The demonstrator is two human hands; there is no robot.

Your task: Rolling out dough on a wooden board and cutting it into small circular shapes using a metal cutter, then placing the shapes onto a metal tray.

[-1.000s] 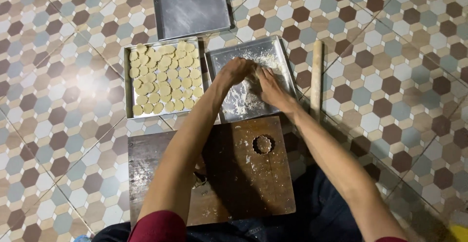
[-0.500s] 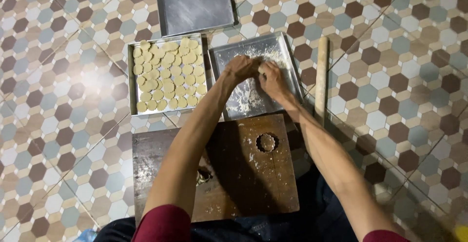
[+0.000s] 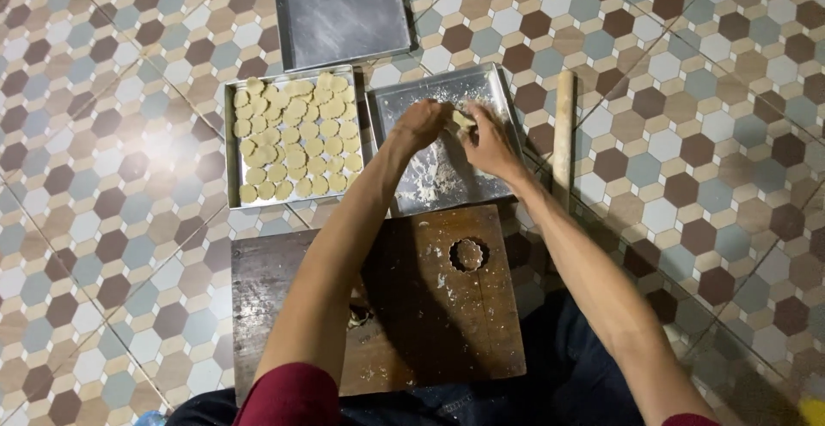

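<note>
Over the floured tray: small pale piece of dough (image 3: 464, 120), pinched between both hands
Left hand (image 3: 421, 123): grip closed on the dough piece from the left, fingers curled, forearm crossing the board
Right hand (image 3: 490, 143): grip closed on the same dough piece from the right, fingertips meeting those of the left
Floured tray (image 3: 400, 104): square, metal, dusted with white flour and crumbs, directly beyond the board
Filled tray (image 3: 230, 147): just left of the floured tray, edges touching or nearly so, packed with rows of round pale dough cut-outs (image 3: 296, 138)
Empty tray (image 3: 344, 9): farther away, bare metal, faint flour marks
Wooden board (image 3: 430, 306): dark, nearest the body, scattered with dough scraps
Round scalloped cutter (image 3: 469, 255): lying on the board, toward its far right
Rolling pin (image 3: 564, 130): wooden, on the floor just right of the floured tray
Floor (image 3: 705, 134): hexagon-patterned tiles
</note>
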